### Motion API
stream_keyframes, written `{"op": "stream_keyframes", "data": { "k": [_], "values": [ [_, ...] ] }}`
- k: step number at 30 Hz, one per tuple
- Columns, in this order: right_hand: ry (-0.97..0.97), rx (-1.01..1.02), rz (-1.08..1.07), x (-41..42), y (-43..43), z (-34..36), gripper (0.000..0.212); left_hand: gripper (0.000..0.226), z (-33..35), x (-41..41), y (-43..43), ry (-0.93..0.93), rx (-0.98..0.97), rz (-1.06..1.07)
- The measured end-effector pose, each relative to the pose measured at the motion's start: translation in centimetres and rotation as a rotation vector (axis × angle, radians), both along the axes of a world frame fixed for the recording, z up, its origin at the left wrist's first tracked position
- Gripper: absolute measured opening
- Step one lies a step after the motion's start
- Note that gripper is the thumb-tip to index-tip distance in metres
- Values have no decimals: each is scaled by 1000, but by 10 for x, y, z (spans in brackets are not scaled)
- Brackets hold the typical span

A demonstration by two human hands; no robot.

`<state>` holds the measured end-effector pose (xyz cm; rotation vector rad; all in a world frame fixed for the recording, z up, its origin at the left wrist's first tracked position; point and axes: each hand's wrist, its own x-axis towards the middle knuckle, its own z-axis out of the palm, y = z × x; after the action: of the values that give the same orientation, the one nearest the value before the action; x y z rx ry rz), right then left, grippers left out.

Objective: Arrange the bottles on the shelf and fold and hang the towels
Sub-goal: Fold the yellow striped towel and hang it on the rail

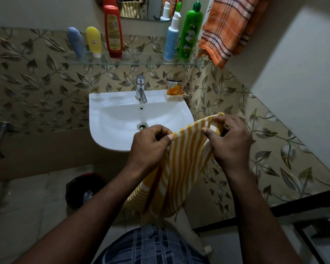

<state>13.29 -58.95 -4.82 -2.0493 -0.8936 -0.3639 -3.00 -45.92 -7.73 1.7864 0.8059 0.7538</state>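
Yellow-striped towel (pixel 181 164) held in front of the sink (pixel 111 134), long axis hanging downward, stripes running along it, top edge rising toward the right. Left hand (pixel 151 143) pinches the left corner; right hand (pixel 231 140) grips the bunched right corner.

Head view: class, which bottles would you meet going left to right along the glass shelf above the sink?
On the glass shelf: blue-grey tube → yellow tube → red bottle → blue pump bottle → green bottle.
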Motion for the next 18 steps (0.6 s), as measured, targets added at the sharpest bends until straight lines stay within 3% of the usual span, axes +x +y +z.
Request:
{"op": "stream_keyframes", "data": {
  "k": [2, 6, 11, 14, 16, 18],
  "values": [
    [47, 121, -10, -5, -2, -1, 23, 11, -2, 1, 0, 22, 15, 42],
    [-98, 195, 109, -29, -3, -9, 30, 10, 1, 3, -2, 61, 105, 35],
    [-108, -92, 416, -36, 5, -20, 39, 14, -1, 3, -9, 41, 383, -204],
    [73, -311, 611, -22, 1, -15, 33, 17, -5, -1, -5, 33, 454, -301],
    [180, -436, 643, -14, -1, -12, 23, 18, -8, -3, -3, 33, 463, -320],
    [187, -419, 599, -9, -1, -12, 21, 14, -8, -4, -3, 11, 451, -298]
  ]
}}
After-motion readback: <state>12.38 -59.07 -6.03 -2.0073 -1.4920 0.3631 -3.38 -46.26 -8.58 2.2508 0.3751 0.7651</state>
